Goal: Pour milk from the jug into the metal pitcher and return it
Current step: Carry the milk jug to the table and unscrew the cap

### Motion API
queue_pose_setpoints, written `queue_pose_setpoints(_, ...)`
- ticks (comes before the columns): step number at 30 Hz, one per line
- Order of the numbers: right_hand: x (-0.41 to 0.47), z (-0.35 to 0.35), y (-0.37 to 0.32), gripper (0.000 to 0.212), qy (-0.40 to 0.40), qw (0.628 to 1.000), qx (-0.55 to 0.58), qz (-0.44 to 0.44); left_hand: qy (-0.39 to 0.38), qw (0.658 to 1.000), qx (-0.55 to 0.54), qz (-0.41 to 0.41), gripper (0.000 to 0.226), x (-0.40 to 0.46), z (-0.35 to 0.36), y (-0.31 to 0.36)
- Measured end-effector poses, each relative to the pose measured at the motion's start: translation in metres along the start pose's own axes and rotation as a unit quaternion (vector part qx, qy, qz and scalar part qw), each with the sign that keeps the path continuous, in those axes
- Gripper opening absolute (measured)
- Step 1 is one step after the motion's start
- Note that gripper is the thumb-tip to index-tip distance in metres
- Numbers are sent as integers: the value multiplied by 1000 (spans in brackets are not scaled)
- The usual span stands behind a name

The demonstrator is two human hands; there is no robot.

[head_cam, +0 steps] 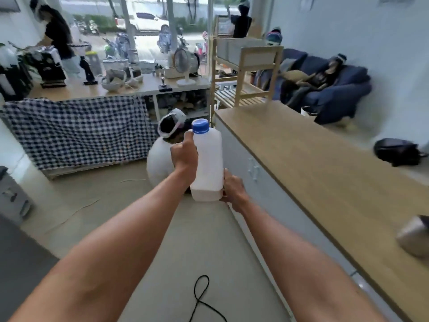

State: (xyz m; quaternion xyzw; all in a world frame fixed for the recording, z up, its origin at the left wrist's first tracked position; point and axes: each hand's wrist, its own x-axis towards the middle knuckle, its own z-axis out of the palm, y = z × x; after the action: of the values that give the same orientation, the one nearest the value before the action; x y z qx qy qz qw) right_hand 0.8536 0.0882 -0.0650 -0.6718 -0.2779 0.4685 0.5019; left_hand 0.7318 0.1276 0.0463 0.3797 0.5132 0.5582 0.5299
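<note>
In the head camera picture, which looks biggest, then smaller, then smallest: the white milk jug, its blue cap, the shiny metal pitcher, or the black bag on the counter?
1. White plastic milk jug, though it is nearest the camera.
2. Black bag and shiny metal pitcher: unsure, they look alike and the pitcher is cut off by the edge.
3. Blue round cap, smallest.

There is a single view, from a wide-angle camera worn on the person's head. It looks forward and down along both outstretched forearms, close enough that they fill the near foreground, with the left hand (184, 156) and right hand (234, 191) near the middle. A wooden counter (325, 173) runs along the right edge. The far room with its window bends at the edges from lens distortion.
</note>
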Motion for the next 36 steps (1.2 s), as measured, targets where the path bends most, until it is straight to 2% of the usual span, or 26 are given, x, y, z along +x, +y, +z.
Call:
queue_pose_setpoints(4,-9,-94,10,45,79,997,15,8,-90,995,27,-18,47,-40,79,-21)
queue_pose_setpoints(8,-26,-173,21,45,156,987,46,13,-187,979,72,-37,37,-77,149,-46)
queue_pose_setpoints(12,-43,-236,36,45,226,970,85,17,-252,963,74,-54,43,-118,211,-64)
queue_pose_setpoints(16,-55,-290,47,43,287,949,125,34,-321,941,81,-76,41,-148,262,-84)
queue_pose_setpoints(25,-51,-365,47,44,379,916,119,62,-435,889,90,-110,47,-176,358,-111)
queue_pose_setpoints(33,-25,-392,49,44,475,854,203,65,-532,832,108,-115,46,-176,413,-137)
queue_pose_setpoints(36,-25,-404,43,36,587,791,173,17,-562,813,120,-95,48,-176,422,-156)
